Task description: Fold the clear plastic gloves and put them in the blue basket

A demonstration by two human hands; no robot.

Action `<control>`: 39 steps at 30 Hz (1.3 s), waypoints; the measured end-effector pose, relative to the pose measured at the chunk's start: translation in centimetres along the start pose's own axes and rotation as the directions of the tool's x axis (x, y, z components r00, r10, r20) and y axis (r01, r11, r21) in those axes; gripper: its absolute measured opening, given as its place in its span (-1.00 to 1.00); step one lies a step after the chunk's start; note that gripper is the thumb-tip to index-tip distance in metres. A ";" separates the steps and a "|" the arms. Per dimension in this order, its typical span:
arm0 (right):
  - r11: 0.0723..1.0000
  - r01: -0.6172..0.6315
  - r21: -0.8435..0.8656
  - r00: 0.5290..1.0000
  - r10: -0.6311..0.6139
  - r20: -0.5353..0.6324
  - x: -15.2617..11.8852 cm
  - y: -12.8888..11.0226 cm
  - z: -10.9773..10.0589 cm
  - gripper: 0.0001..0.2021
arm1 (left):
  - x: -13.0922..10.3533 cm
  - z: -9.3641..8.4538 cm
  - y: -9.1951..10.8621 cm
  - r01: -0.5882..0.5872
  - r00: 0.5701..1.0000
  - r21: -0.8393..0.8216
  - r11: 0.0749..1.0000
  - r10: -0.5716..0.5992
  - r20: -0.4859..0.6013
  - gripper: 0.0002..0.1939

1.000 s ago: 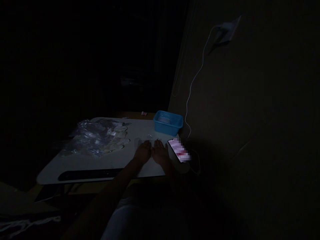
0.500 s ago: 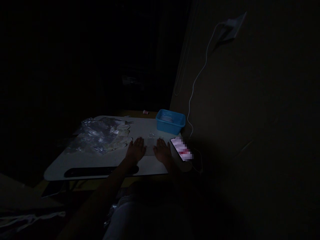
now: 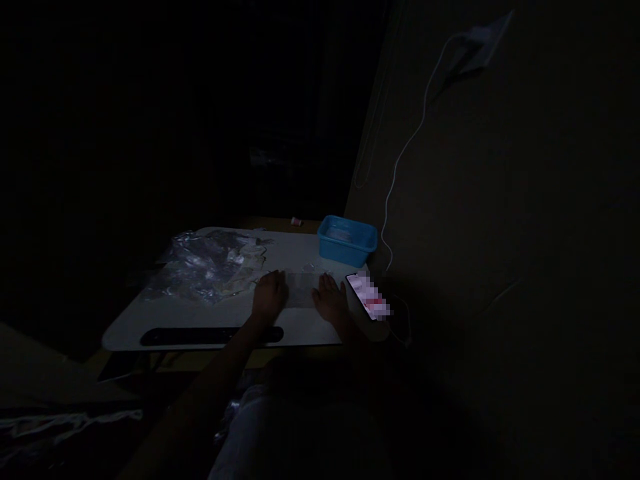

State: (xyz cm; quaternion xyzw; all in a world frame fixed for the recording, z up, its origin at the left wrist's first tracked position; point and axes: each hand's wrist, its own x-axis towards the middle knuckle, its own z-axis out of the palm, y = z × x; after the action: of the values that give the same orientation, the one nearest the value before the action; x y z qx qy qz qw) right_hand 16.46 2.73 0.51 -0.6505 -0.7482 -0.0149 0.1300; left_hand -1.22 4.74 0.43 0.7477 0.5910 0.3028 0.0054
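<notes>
Because the room is very dark, only the white desk (image 3: 200, 313) and what lies on it show with any certainty. A see-through plastic sheet (image 3: 300, 291) lies flat near the desk's near edge, toward the right corner, between the person's two hands. The right hand (image 3: 331, 298) is spread palm down at the sheet's right end, grasping nothing, probably to keep the film flat. The left hand (image 3: 269, 295) is at the other end with its fingers bent under; whether it pinches the film or merely presses on it, I cannot tell. With a hand at each end, the sheet seems to be kept smooth and square to the near edge.

A smartphone (image 3: 359, 293) with a lit screen (part of it is pixelated) lies slanted by the right edge, perhaps to be glanced at, beside the right hand but apart from it. In the far right corner is a blue plastic basin (image 3: 345, 253) with something pale inside, likely put there to leave the near edge for the hands. Toward the left edge spreads a crumpled plastic bag (image 3: 197, 270), with pale pieces (image 3: 253, 255) at its right side, too dim to name
</notes>
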 end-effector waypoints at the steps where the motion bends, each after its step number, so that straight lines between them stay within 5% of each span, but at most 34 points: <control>1: 1.000 -0.003 0.003 1.000 0.003 0.006 0.0 0.0 0.0 -0.48 | 0.0 -0.1 0.1 0.006 1.000 0.013 1.000 -0.006 0.023 -0.60; 6: 1.000 -0.008 0.005 1.000 0.008 0.022 0.0 -0.1 -0.1 -0.47 | -0.2 -0.2 0.7 -0.064 0.992 0.060 0.996 0.056 0.116 -0.57; 19: 0.999 0.022 -0.031 0.999 -0.024 -0.049 -0.3 0.0 -0.1 -0.48 | -0.2 -0.7 0.6 -0.050 0.992 0.090 0.995 0.039 0.122 -0.56; 26: 1.000 0.020 -0.019 0.997 -0.021 -0.075 -0.3 0.1 0.3 -0.50 | -0.6 -0.3 1.6 -0.335 0.916 0.162 0.928 0.280 0.289 -0.55; 39: 1.000 0.009 -0.024 0.996 -0.011 -0.089 -0.3 0.0 0.3 -0.49 | -0.6 0.8 1.6 -0.219 0.940 0.300 0.928 0.118 0.319 -0.40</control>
State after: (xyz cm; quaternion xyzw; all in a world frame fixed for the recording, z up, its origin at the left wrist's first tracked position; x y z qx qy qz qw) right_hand 16.42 2.53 0.14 -0.6469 -0.7446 -0.0534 0.1557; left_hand 0.50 4.02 0.14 0.8231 0.5587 0.0834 -0.0584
